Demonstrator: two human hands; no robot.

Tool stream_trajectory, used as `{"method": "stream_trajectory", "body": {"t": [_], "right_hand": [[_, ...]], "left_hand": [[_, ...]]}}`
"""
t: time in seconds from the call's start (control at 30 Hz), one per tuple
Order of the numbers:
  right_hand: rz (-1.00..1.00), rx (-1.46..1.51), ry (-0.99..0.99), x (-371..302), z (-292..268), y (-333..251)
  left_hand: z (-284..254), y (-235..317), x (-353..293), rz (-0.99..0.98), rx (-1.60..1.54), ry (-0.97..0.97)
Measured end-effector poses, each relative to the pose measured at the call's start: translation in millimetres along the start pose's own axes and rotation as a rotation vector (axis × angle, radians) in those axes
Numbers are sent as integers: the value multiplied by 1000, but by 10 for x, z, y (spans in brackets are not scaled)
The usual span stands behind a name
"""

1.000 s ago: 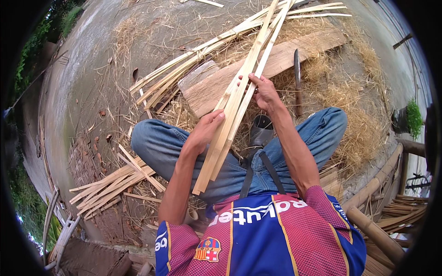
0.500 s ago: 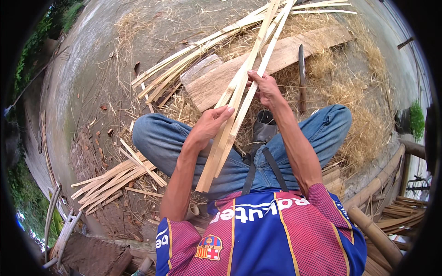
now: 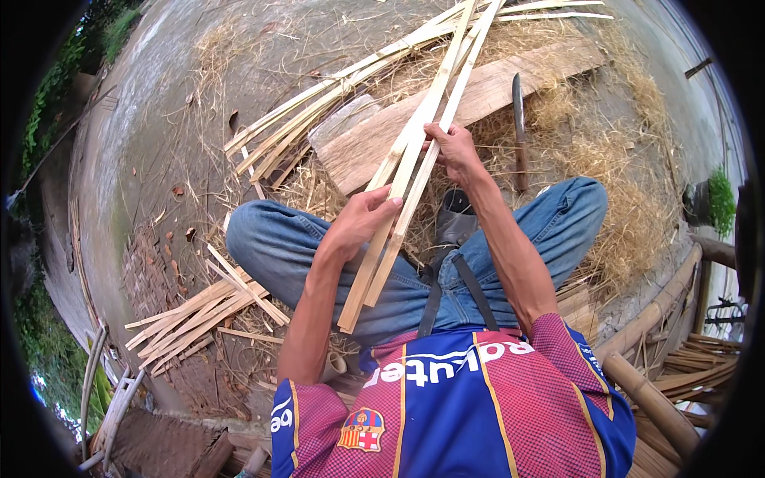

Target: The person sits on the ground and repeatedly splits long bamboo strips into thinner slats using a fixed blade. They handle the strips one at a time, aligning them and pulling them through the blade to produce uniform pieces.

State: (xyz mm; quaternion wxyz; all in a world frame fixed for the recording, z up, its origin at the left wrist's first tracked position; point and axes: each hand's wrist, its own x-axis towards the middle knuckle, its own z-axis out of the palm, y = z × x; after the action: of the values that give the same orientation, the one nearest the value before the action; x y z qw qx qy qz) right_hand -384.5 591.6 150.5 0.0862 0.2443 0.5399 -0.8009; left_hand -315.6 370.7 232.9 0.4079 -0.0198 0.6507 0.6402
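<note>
Left hand (image 3: pixel 366 219) and right hand (image 3: pixel 454 151) are pinching already-split strips (image 3: pixel 406 166), the handling seemingly unfinished, while a bundle (image 3: pixel 382 60) is lying beyond the grip.

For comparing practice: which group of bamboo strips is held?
The bamboo strips slanting over the jeans, in left hand and right hand; no hand touches the others.
</note>
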Motion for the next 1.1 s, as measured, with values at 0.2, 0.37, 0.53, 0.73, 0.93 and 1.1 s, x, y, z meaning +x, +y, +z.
{"method": "stream_trajectory", "body": {"t": [0.2,0.37,0.53,0.73,0.93,1.1], "right_hand": [[-18,309,-215,-74,-115,13],[33,368,-287,-72,-172,11],[38,409,-365,-24,-197,31],[101,422,-202,-51,-157,-4],[60,160,9,54,-41,57],[31,15,77,88,-59,174]], "left_hand": [[37,34,-16,-2,-23,-2],[48,71,-24,-14,-4,-22],[45,32,1,-11,17,-22],[43,44,-8,-96,34,-21],[31,-149,24,-129,-36,-57],[100,-139,38,-90,-5,-28]]}}
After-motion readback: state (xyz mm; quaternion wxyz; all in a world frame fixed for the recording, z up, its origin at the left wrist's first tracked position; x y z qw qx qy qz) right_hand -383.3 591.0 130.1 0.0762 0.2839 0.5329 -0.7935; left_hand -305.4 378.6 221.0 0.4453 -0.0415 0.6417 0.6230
